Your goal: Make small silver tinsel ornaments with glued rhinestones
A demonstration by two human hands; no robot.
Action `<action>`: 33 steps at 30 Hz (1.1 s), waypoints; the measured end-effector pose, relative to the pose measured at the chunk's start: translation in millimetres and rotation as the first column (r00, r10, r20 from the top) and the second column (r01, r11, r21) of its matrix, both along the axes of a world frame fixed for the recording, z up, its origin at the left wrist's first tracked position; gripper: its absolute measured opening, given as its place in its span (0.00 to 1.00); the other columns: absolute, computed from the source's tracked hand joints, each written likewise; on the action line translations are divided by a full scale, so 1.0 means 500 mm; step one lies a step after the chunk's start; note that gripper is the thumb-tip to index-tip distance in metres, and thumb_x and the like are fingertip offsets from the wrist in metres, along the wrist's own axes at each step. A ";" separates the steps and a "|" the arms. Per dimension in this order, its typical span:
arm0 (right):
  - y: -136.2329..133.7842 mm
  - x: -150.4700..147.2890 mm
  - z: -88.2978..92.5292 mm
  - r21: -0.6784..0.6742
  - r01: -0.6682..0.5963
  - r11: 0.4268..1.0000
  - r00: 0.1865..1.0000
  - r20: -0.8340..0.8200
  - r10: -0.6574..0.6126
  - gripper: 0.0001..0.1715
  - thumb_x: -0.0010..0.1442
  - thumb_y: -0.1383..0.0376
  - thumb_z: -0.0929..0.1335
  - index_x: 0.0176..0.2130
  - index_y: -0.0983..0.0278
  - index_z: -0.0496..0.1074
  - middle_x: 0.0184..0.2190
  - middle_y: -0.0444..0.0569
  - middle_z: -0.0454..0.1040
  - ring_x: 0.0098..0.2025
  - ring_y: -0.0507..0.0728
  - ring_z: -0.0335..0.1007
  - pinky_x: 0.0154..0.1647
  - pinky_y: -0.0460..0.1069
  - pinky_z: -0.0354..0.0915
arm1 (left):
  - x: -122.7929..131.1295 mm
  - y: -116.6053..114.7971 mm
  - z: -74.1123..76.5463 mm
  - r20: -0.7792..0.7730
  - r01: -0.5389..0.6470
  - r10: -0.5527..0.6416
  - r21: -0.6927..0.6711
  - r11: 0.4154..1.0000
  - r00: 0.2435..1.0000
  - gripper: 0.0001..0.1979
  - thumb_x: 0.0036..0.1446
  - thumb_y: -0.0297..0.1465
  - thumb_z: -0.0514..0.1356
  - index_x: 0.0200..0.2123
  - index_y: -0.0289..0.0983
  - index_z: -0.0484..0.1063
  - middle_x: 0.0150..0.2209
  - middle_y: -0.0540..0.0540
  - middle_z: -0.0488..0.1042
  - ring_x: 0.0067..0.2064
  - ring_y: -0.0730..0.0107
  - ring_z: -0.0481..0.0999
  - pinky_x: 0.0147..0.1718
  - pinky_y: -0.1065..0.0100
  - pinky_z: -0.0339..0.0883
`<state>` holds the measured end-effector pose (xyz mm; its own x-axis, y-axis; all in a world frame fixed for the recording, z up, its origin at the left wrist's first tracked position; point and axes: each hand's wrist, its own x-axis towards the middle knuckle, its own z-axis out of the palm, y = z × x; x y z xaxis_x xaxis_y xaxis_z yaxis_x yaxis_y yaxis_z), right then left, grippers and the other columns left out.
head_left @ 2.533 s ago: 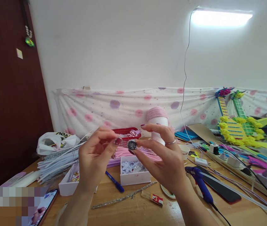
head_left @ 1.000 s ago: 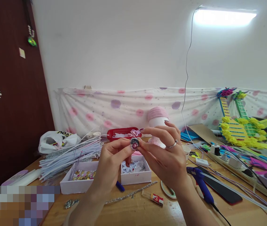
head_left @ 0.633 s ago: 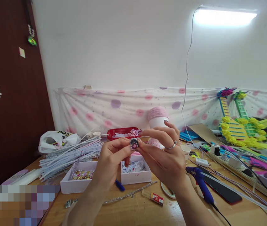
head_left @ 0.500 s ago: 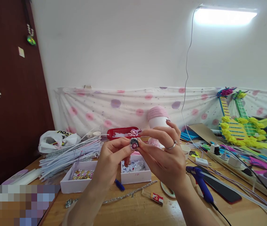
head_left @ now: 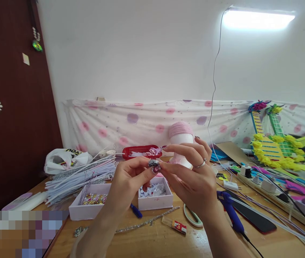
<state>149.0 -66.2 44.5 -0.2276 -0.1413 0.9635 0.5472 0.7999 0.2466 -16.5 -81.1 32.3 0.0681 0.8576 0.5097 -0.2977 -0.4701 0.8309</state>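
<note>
Just above the white boxes, my left hand [head_left: 127, 181] pinches a small coil of silver tinsel pipe cleaner [head_left: 153, 163] between thumb and fingers. My right hand [head_left: 192, 177], wearing a ring, has its thumb and index finger pressed together at the coil's right side, its other fingers raised and spread. Fingertips cover part of the coil. A length of silver tinsel pipe cleaner [head_left: 147, 221] lies on the table below, and a small silver tinsel piece [head_left: 80, 231] lies left of it.
A white box of beads [head_left: 74, 212] and a white box of pale pieces [head_left: 155, 203] stand in front. Pipe cleaners [head_left: 80, 182] are heaped at left. A red basket [head_left: 127, 152] sits behind. Right are a blue glue gun [head_left: 231, 213], a power strip [head_left: 270, 191] and cables.
The coil has turned from showing its round dark-centred side to lying flatter. My right hand has shifted slightly right, and my left thumb has moved along the coil's lower side.
</note>
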 end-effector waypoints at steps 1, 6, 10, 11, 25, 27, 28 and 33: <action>0.000 0.000 0.000 -0.004 -0.005 1.000 1.000 0.000 0.005 0.09 0.60 0.74 0.72 0.34 0.59 0.76 0.45 0.48 0.79 0.45 0.59 0.72 0.60 0.65 0.57 | -0.001 -0.001 -0.001 -0.014 -0.007 0.008 0.019 1.000 1.000 0.06 0.49 0.34 0.73 0.26 0.37 0.82 0.25 0.50 0.75 0.21 0.82 0.66 0.17 0.79 0.61; 0.001 0.004 0.004 -0.025 -0.014 1.000 1.000 0.005 0.014 0.07 0.60 0.73 0.73 0.34 0.60 0.77 0.45 0.49 0.78 0.45 0.59 0.73 0.57 0.64 0.59 | -0.004 -0.005 0.002 -0.012 -0.022 0.023 0.030 0.999 1.000 0.06 0.50 0.34 0.72 0.28 0.38 0.83 0.25 0.50 0.75 0.22 0.80 0.68 0.18 0.79 0.62; 0.004 0.016 0.007 -0.149 -0.083 0.985 0.996 -0.001 0.084 0.09 0.61 0.72 0.72 0.39 0.58 0.78 0.46 0.49 0.77 0.46 0.59 0.74 0.50 0.60 0.66 | -0.012 -0.006 0.005 0.022 -0.015 0.015 0.010 1.000 1.000 0.06 0.50 0.34 0.71 0.28 0.38 0.83 0.21 0.51 0.73 0.22 0.79 0.67 0.19 0.78 0.62; 0.005 0.018 0.008 -0.206 -0.114 0.972 0.993 -0.007 0.115 0.10 0.61 0.71 0.71 0.41 0.57 0.78 0.46 0.49 0.76 0.47 0.59 0.74 0.49 0.58 0.68 | -0.014 -0.007 0.005 0.015 -0.004 0.004 0.005 1.000 1.000 0.05 0.50 0.34 0.71 0.28 0.38 0.83 0.21 0.51 0.72 0.22 0.79 0.67 0.19 0.78 0.61; 0.012 0.004 0.002 -0.206 -0.231 0.951 0.963 0.090 0.254 0.09 0.62 0.69 0.72 0.44 0.61 0.76 0.46 0.52 0.75 0.47 0.59 0.76 0.55 0.64 0.65 | -0.014 -0.015 0.016 -0.016 0.031 -0.032 -0.060 0.998 0.999 0.11 0.47 0.36 0.72 0.23 0.34 0.80 0.18 0.51 0.69 0.20 0.79 0.64 0.18 0.76 0.57; 0.013 -0.002 -0.001 -0.208 -0.212 0.955 0.969 0.080 0.233 0.10 0.61 0.69 0.72 0.44 0.61 0.75 0.45 0.51 0.76 0.47 0.59 0.75 0.57 0.65 0.64 | -0.010 -0.014 0.016 -0.002 0.021 -0.021 -0.068 0.997 1.000 0.11 0.45 0.37 0.73 0.23 0.34 0.81 0.17 0.50 0.68 0.20 0.79 0.64 0.18 0.76 0.56; 0.013 -0.005 -0.003 -0.200 -0.198 0.960 0.974 0.067 0.215 0.10 0.61 0.69 0.72 0.44 0.60 0.74 0.45 0.51 0.76 0.47 0.60 0.75 0.57 0.66 0.63 | -0.007 -0.014 0.016 0.003 0.016 -0.016 -0.070 0.997 1.000 0.12 0.45 0.37 0.73 0.23 0.34 0.81 0.17 0.50 0.68 0.20 0.79 0.63 0.18 0.76 0.56; 0.016 -0.016 -0.008 -0.158 -0.178 0.971 0.984 -0.018 0.178 0.07 0.60 0.70 0.72 0.40 0.61 0.73 0.43 0.52 0.75 0.44 0.59 0.76 0.51 0.64 0.67 | 0.001 -0.016 0.015 -0.005 0.008 -0.008 -0.052 0.999 1.000 0.12 0.44 0.39 0.74 0.25 0.36 0.83 0.19 0.50 0.68 0.21 0.79 0.63 0.18 0.76 0.56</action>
<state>141.1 -58.3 40.6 -0.2090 -0.0247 0.9776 0.3930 0.9133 0.1071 -16.0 -88.9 40.0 0.0774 0.8825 0.4639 -0.2970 -0.4237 0.8557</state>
